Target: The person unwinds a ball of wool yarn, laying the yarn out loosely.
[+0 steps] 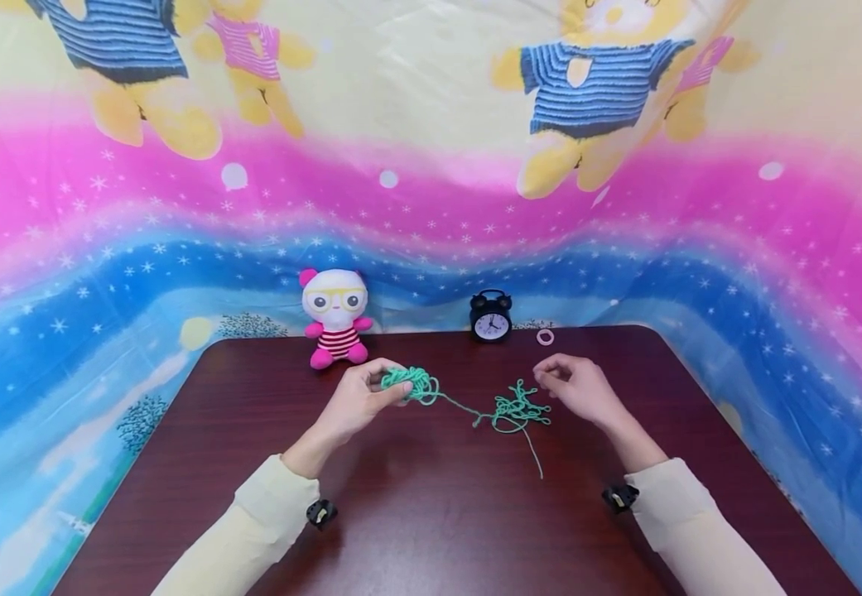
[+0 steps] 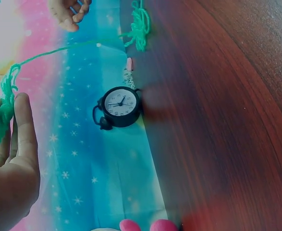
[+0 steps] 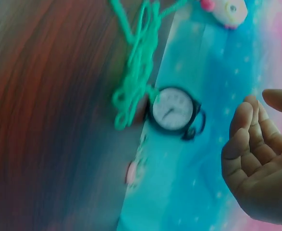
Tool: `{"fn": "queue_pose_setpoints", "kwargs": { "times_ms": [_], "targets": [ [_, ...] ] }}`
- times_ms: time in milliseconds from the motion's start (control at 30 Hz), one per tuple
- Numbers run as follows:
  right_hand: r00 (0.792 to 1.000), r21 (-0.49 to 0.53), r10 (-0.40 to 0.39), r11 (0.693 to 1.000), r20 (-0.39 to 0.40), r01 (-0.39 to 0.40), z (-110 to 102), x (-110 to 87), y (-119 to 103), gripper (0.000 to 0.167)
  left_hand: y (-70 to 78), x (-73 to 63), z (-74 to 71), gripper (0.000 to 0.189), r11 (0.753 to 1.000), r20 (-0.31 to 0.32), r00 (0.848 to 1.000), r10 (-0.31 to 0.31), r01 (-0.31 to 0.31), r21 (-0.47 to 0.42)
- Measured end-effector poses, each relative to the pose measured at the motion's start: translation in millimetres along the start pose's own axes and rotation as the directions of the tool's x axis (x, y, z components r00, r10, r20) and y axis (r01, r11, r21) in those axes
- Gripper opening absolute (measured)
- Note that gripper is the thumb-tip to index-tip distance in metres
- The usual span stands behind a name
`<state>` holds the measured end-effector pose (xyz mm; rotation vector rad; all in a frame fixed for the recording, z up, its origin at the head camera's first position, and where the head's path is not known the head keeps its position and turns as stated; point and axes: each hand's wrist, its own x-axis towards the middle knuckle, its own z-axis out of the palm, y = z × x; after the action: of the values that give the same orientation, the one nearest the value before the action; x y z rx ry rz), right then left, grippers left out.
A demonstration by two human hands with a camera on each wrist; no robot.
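My left hand (image 1: 359, 401) pinches a bundle of green yarn (image 1: 417, 385) between thumb and fingers above the table. From it a single strand runs right to a loose green tangle (image 1: 520, 410), whose tail end hangs toward the table's front. In the left wrist view the held yarn (image 2: 5, 106) sits between thumb and fingers. My right hand (image 1: 580, 385) is just right of the tangle, its fingers loosely bent and holding nothing. The right wrist view shows that hand (image 3: 263, 159) apart from the tangle (image 3: 138, 67).
A panda plush (image 1: 336, 319) sits at the back left of the dark wooden table (image 1: 431, 513). At the back edge stand a black alarm clock (image 1: 490, 316) and a small pale pink ring (image 1: 546, 337). A printed cloth (image 1: 431, 190) hangs behind.
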<state>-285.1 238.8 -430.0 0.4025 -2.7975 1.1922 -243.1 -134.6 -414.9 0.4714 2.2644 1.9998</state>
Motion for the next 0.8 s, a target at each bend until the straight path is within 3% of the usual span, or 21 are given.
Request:
{"fn": "queue_pose_setpoints", "kwargs": {
  "times_ms": [367, 800],
  "targets": [
    [0.979, 0.033, -0.164, 0.986, 0.123, 0.161, 38, -3.8, -38, 0.011, -1.0, 0.8, 3.3, 0.031, 1.0, 0.0, 1.0, -0.014, 0.014, -0.017],
    [0.944, 0.084, -0.262, 0.964, 0.2, 0.25, 60, -8.7, -63, 0.023, -1.6, 1.5, 5.6, 0.03, 1.0, 0.016, 1.0, -0.015, 0.015, -0.003]
  ]
}}
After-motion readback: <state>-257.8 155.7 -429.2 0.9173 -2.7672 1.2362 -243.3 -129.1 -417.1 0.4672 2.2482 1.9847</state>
